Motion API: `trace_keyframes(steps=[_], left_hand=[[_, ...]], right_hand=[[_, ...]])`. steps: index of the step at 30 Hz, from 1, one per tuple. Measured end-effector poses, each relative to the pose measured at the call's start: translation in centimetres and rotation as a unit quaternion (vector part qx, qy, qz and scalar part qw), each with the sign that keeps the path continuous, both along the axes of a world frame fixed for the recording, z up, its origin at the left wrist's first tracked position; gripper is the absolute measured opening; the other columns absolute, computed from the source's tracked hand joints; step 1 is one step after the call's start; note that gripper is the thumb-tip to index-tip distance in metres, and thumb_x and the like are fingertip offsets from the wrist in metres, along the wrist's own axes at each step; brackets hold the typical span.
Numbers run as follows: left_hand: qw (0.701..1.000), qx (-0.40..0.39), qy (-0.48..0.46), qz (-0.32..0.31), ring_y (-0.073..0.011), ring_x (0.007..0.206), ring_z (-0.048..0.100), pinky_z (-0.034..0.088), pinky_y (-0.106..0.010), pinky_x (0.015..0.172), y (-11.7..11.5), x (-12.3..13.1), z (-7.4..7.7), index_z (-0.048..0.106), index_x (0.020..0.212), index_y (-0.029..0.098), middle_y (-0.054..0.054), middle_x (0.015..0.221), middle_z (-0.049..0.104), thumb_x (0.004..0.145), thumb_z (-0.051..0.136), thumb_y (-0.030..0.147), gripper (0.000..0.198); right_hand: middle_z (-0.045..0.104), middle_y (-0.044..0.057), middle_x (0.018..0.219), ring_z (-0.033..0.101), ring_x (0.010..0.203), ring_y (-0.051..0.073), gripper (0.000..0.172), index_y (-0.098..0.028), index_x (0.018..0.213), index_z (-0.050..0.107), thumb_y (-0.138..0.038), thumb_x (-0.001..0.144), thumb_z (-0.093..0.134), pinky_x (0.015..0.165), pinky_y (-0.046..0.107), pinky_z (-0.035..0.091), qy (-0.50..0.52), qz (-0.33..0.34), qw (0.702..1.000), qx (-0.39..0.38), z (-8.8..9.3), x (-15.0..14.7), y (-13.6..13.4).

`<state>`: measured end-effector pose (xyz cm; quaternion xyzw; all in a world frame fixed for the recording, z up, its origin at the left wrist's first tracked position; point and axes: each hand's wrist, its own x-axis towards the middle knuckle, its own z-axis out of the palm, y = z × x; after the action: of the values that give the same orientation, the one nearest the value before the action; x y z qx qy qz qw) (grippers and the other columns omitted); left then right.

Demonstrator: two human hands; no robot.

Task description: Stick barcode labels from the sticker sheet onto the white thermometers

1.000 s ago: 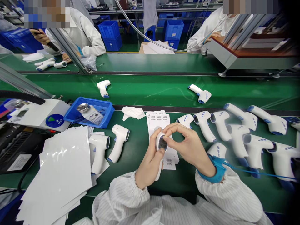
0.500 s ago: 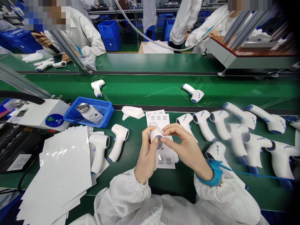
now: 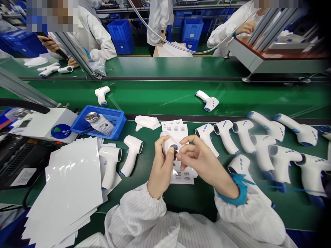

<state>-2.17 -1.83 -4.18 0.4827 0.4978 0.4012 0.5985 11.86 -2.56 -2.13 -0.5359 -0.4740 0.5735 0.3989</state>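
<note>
My left hand [image 3: 160, 165] is closed around a white infrared thermometer [image 3: 168, 139], its blue-rimmed display end towards me and the left thumb on that end. With thumb and forefinger pinched at the display, my right hand [image 3: 198, 159] holds a small dark thin piece [image 3: 176, 153]; its exact kind is too small to make out. A blue strap [image 3: 234, 193] circles the right wrist. Beneath the hands lie label sheets [image 3: 184, 178] with printed blocks. Two more white thermometers stand to the left, the nearer to my hand being a thermometer [image 3: 132, 155] with a blue base.
Several thermometers [image 3: 224, 136] are spread on the right of the green bench. A blue tray [image 3: 119, 124] holds a metal-capped bottle [image 3: 99, 123]. White sheets [image 3: 74, 175] lie at the left, beside a white device [image 3: 49, 125]. Thermometers ride the green belt [image 3: 155, 96]; co-workers sit beyond.
My right fingers have closed into a pinch at the display, where a small dark piece now shows. The thermometers on the belt have shifted left. A person in the background has moved left.
</note>
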Motion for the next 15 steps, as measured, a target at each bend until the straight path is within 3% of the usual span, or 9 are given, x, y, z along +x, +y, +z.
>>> trace_keyframes(steps=[2, 4, 6, 8, 11, 15], left_hand=[[0.995, -0.079, -0.056, -0.017, -0.0119, 0.069, 0.05, 0.045, -0.027, 0.067, 0.2, -0.1, 0.2, 0.036, 0.13, 0.033, 0.002, 0.088, 0.051, 0.097, 0.041, 0.046, 0.035], [0.987, -0.126, -0.095, -0.03, -0.013, 0.073, 0.052, 0.047, -0.027, 0.067, 0.3, -0.3, 0.4, 0.033, 0.133, 0.035, 0.002, 0.089, 0.052, 0.096, 0.044, 0.046, 0.04], [0.985, -0.128, -0.105, -0.048, -0.0142, 0.081, 0.055, 0.048, -0.029, 0.072, 0.3, -0.5, 0.6, 0.032, 0.136, 0.037, 0.0, 0.1, 0.054, 0.095, 0.049, 0.041, 0.045], [0.986, -0.11, -0.102, -0.077, -0.0158, 0.091, 0.057, 0.049, -0.031, 0.079, 0.2, -0.7, 0.7, 0.03, 0.139, 0.037, -0.003, 0.115, 0.053, 0.093, 0.052, 0.034, 0.051], [0.986, -0.09, -0.086, -0.107, -0.0178, 0.097, 0.057, 0.049, -0.034, 0.084, 0.0, -0.9, 0.9, 0.027, 0.142, 0.036, -0.005, 0.124, 0.051, 0.088, 0.054, 0.021, 0.062], [0.987, -0.078, -0.065, -0.124, -0.0177, 0.09, 0.058, 0.05, -0.034, 0.08, -0.2, -0.9, 1.0, 0.022, 0.143, 0.034, -0.004, 0.116, 0.052, 0.075, 0.056, 0.006, 0.081]], right_hand=[[0.06, -0.007, 0.062, 0.062, 0.051, 0.014, 0.025, -0.024, 0.096, 0.044, -0.035, 0.083, 0.062, 0.052, 0.028, 0.05, 0.047, 0.0, 0.999, -0.008, -0.3, 0.4, 0.5], [0.064, -0.002, 0.076, 0.066, 0.069, 0.016, 0.023, -0.024, 0.098, 0.049, -0.036, 0.084, 0.063, 0.062, 0.031, 0.053, 0.004, -0.044, 0.997, 0.056, -0.7, 0.6, 0.8], [0.064, 0.003, 0.1, 0.063, 0.095, 0.019, 0.026, -0.024, 0.101, 0.053, -0.033, 0.081, 0.068, 0.08, 0.035, 0.052, -0.074, -0.077, 0.984, 0.14, -1.0, 0.4, 0.9], [0.061, 0.004, 0.11, 0.058, 0.107, 0.021, 0.024, -0.025, 0.1, 0.057, -0.027, 0.081, 0.07, 0.091, 0.038, 0.048, -0.127, -0.066, 0.971, 0.191, -1.2, 0.1, 1.1], [0.063, 0.002, 0.095, 0.06, 0.095, 0.019, 0.003, -0.024, 0.089, 0.06, -0.024, 0.088, 0.063, 0.088, 0.036, 0.048, -0.129, -0.059, 0.965, 0.221, -1.2, -0.2, 1.5], [0.064, 0.002, 0.091, 0.061, 0.093, 0.018, 0.006, -0.024, 0.085, 0.06, -0.023, 0.09, 0.06, 0.088, 0.036, 0.048, -0.117, -0.072, 0.963, 0.231, -1.1, -0.5, 1.8]])
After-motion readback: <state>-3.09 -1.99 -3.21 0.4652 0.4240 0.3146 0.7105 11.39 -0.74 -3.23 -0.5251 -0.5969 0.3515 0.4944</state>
